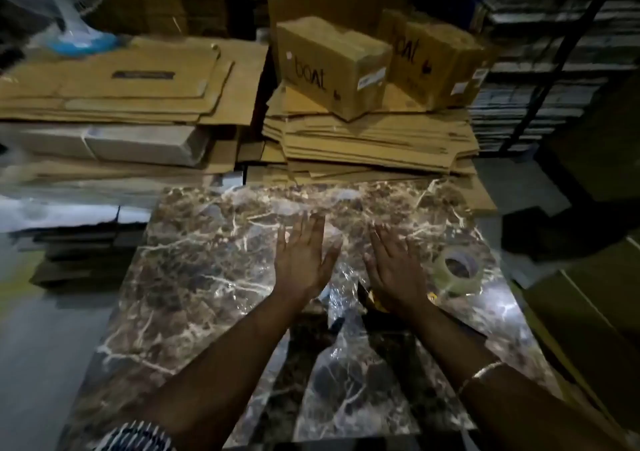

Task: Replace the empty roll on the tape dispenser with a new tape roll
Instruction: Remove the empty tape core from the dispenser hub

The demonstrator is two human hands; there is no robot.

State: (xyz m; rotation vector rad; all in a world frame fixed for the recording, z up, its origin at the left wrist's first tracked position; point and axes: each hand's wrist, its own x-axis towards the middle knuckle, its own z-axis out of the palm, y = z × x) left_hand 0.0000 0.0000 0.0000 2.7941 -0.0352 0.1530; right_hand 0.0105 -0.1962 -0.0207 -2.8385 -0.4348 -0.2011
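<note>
Both my hands hover flat over a dark marble table (194,277), fingers straight, holding nothing. My left hand (304,260) is near the table's middle. My right hand (394,270) is just to its right. A roll of clear tape (457,270) stands tilted on the table right of my right hand, apart from it. Under my right wrist lies a dark object with yellow parts (375,303), mostly hidden; I cannot tell if it is the tape dispenser. Crinkled clear plastic (343,294) lies between my wrists.
Stacks of flattened cardboard (374,138) line the table's far edge, with two brown boxes (332,66) marked "boat" on top. More flat cardboard (121,79) lies at the back left. Dark boxes (588,294) stand to the right. The frame is dim and blurred.
</note>
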